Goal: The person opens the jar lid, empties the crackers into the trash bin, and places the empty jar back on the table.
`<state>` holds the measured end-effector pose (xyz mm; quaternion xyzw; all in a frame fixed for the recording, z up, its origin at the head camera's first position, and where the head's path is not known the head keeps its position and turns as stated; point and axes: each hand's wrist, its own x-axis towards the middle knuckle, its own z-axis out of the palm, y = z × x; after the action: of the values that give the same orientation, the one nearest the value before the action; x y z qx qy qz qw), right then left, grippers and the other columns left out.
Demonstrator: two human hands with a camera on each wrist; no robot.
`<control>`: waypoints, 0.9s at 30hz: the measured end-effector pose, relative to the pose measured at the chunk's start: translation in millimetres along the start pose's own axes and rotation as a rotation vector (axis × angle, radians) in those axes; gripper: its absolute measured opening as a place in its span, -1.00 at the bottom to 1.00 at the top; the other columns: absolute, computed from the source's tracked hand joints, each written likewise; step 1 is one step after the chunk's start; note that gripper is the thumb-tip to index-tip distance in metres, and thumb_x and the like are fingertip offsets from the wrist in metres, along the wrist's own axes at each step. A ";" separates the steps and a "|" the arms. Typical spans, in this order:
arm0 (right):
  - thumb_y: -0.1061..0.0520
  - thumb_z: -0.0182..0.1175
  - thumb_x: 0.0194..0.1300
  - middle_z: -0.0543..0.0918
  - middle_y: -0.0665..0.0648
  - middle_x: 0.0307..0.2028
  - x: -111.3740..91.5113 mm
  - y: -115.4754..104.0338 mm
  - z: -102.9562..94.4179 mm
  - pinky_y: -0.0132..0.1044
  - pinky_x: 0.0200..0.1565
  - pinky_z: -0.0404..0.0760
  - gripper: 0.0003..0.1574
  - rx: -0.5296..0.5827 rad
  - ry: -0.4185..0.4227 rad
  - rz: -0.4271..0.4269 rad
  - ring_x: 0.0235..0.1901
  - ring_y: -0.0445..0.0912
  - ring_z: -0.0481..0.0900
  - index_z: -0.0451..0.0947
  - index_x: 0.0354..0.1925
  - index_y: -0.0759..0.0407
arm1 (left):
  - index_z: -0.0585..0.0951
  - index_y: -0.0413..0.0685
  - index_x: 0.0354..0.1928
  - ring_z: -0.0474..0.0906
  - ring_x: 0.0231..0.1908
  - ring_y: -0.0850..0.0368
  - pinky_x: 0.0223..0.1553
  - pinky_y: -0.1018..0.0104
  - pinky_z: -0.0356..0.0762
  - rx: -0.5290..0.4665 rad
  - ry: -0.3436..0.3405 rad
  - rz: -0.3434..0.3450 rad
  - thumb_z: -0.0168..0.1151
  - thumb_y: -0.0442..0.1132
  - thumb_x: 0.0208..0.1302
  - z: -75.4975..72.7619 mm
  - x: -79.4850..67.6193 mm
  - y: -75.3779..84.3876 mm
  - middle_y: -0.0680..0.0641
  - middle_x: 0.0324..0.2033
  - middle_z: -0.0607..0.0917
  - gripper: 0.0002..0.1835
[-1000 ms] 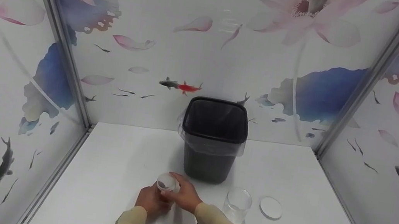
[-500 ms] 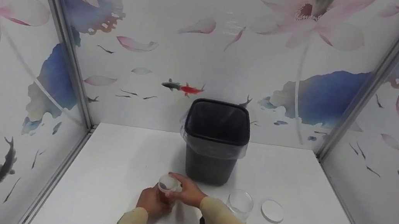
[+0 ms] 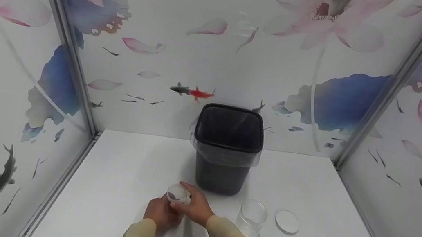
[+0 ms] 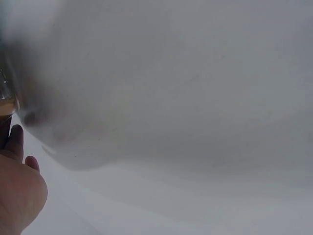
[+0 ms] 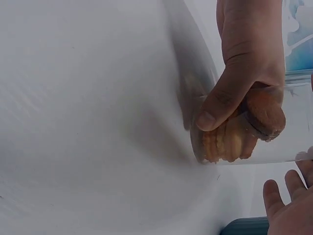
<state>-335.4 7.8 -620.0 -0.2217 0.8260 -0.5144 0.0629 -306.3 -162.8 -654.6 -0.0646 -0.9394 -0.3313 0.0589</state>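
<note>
A clear cylindrical jar (image 3: 177, 193) stands in front of me in the head view. Several brown sandwich cookies (image 5: 266, 115) lie in its lower part, as the right wrist view shows. My left hand (image 3: 161, 213) grips the jar low down, its thumb (image 5: 215, 108) pressed along the side. My right hand (image 3: 197, 207) holds the jar's top, thumb and fingers on either side of the pale round rim. Whether that rim is a lid cannot be told. In the left wrist view only a bit of the jar (image 4: 6, 95) and a hand (image 4: 19, 188) show at the left edge.
Behind the hands stands a black bin (image 3: 221, 173) with a clear liner folded over its rim. To the right are a clear uncovered jar (image 3: 251, 221) and a round white-edged lid (image 3: 287, 222) on the white table (image 3: 118, 163). Patterned panels enclose three sides.
My right hand and forearm swing slightly right, then back, while staying at the jar's top. The left hand keeps its grip; jar, bin and lid stay put.
</note>
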 end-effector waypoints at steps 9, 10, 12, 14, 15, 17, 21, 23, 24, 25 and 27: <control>0.05 0.47 0.17 0.42 0.09 0.34 8.9 -1.8 -20.0 0.09 0.31 0.34 -0.09 0.044 -0.147 -0.057 0.34 0.00 0.32 0.35 0.42 0.12 | 0.56 -0.11 0.07 0.61 -0.22 0.09 -0.03 -0.02 0.60 -0.021 0.014 0.000 0.53 0.03 -0.01 14.7 8.7 -11.2 0.02 -0.24 0.70 -0.37; 0.05 0.46 0.17 0.41 0.09 0.36 9.9 -1.6 -21.9 0.08 0.32 0.33 -0.08 0.039 -0.164 -0.053 0.35 0.00 0.30 0.34 0.42 0.11 | 0.56 -0.11 0.06 0.62 -0.22 0.08 -0.03 -0.03 0.60 -0.023 0.017 0.005 0.53 0.04 -0.01 15.1 9.0 -11.3 0.02 -0.25 0.71 -0.37; 0.04 0.46 0.17 0.39 0.08 0.37 10.5 -2.3 -24.9 0.06 0.32 0.33 -0.07 0.029 -0.187 -0.041 0.36 -0.02 0.28 0.33 0.43 0.10 | 0.57 -0.12 0.07 0.62 -0.21 0.07 -0.02 -0.05 0.60 -0.024 0.016 0.008 0.53 0.06 0.00 14.2 8.6 -9.9 0.01 -0.23 0.71 -0.36; 0.04 0.46 0.17 0.39 0.08 0.37 10.6 -3.0 -26.2 0.04 0.32 0.33 -0.07 0.023 -0.193 -0.039 0.36 -0.01 0.29 0.32 0.43 0.12 | 0.56 -0.10 0.08 0.63 -0.19 0.06 0.00 -0.04 0.59 -0.023 0.008 0.012 0.52 0.03 0.02 12.2 7.7 -7.5 0.02 -0.22 0.71 -0.39; 0.03 0.46 0.16 0.40 0.08 0.37 10.5 -3.4 -26.2 0.04 0.32 0.33 -0.06 0.018 -0.190 -0.039 0.35 -0.02 0.30 0.33 0.43 0.13 | 0.56 -0.10 0.09 0.63 -0.19 0.06 0.00 -0.04 0.59 -0.021 0.005 0.019 0.52 0.01 0.04 11.2 7.0 -6.9 0.03 -0.22 0.71 -0.40; 0.03 0.47 0.15 0.41 0.07 0.36 9.7 -4.2 -25.3 0.04 0.31 0.34 -0.05 0.012 -0.172 -0.037 0.34 -0.01 0.31 0.32 0.43 0.15 | 0.55 -0.07 0.10 0.63 -0.18 0.09 0.01 -0.02 0.59 -0.023 -0.002 0.026 0.51 -0.03 0.07 8.4 5.1 -4.0 0.06 -0.21 0.71 -0.43; 0.01 0.49 0.12 0.42 0.04 0.35 5.7 -4.1 -19.3 0.06 0.30 0.34 -0.02 -0.001 -0.105 -0.031 0.33 -0.03 0.32 0.32 0.43 0.13 | 0.55 -0.05 0.08 0.59 -0.26 0.13 -0.05 0.03 0.60 -0.064 -0.027 0.016 0.49 -0.14 0.10 -2.2 -1.1 5.9 0.09 -0.28 0.69 -0.50; -0.03 0.49 0.11 0.42 0.02 0.34 2.7 -3.8 -15.0 0.04 0.30 0.34 -0.02 -0.007 -0.069 -0.018 0.33 -0.05 0.33 0.32 0.43 0.09 | 0.55 -0.09 0.07 0.56 -0.30 0.12 -0.09 0.03 0.60 -0.087 -0.037 0.003 0.49 -0.18 0.08 -9.2 -4.8 12.3 0.08 -0.31 0.68 -0.50; -0.05 0.49 0.11 0.42 0.02 0.34 1.5 -3.7 -12.7 0.04 0.30 0.34 -0.02 -0.009 -0.051 -0.016 0.32 -0.05 0.33 0.33 0.42 0.09 | 0.55 -0.12 0.07 0.55 -0.31 0.11 -0.11 0.02 0.60 -0.092 -0.037 0.003 0.50 -0.20 0.07 -12.0 -5.8 13.8 0.06 -0.32 0.68 -0.49; -0.07 0.49 0.12 0.43 0.03 0.33 0.5 -3.8 -10.2 0.05 0.29 0.35 -0.02 -0.007 -0.034 -0.018 0.32 -0.05 0.34 0.33 0.42 0.09 | 0.55 -0.14 0.07 0.55 -0.31 0.11 -0.10 0.02 0.60 -0.093 -0.036 0.000 0.51 -0.21 0.06 -14.1 -7.2 15.3 0.05 -0.32 0.68 -0.48; -0.11 0.48 0.12 0.43 0.05 0.32 -1.0 -4.4 -5.9 0.04 0.29 0.36 -0.02 -0.003 -0.006 -0.012 0.31 -0.04 0.35 0.34 0.41 0.09 | 0.55 -0.16 0.07 0.54 -0.31 0.11 -0.09 0.02 0.60 -0.088 -0.035 -0.001 0.52 -0.22 0.03 -15.7 -7.6 15.7 0.03 -0.31 0.68 -0.45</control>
<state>-335.2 11.5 -613.5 -0.2283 0.8251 -0.5131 0.0622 -295.1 -161.1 -634.0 -0.0725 -0.9249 -0.3712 0.0392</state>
